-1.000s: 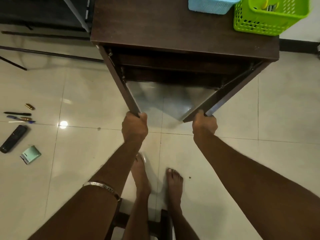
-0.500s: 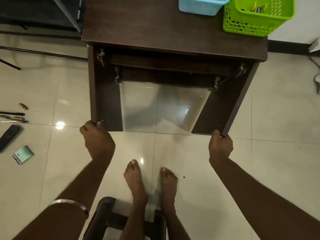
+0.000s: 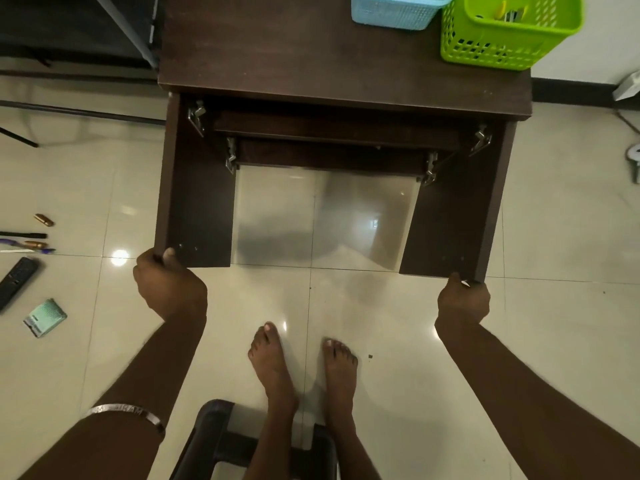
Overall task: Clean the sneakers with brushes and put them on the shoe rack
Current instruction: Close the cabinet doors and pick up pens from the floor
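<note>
The person stands barefoot on the pale tiled floor (image 3: 398, 393) in front of a dark brown cabinet (image 3: 329, 50) with two doors swung open. The left hand (image 3: 168, 284) grips the lower corner of the left door (image 3: 195, 209), with the thumb on its inner face and the fingers curled behind the edge. The right hand (image 3: 463, 299) grips the lower corner of the right door (image 3: 450, 220) in the same way. Between the doors only the shiny floor shows under a dark shelf; no sneakers, brushes or shoe rack can be seen.

On top of the cabinet stand a light blue basket (image 3: 398, 12) and, just beside it, a green basket (image 3: 502, 36). On the floor well to the left lie a remote control (image 3: 15, 280), some pens (image 3: 24, 242) and a small green packet (image 3: 45, 317). A dark stool (image 3: 214, 441) is behind the feet (image 3: 301, 375).
</note>
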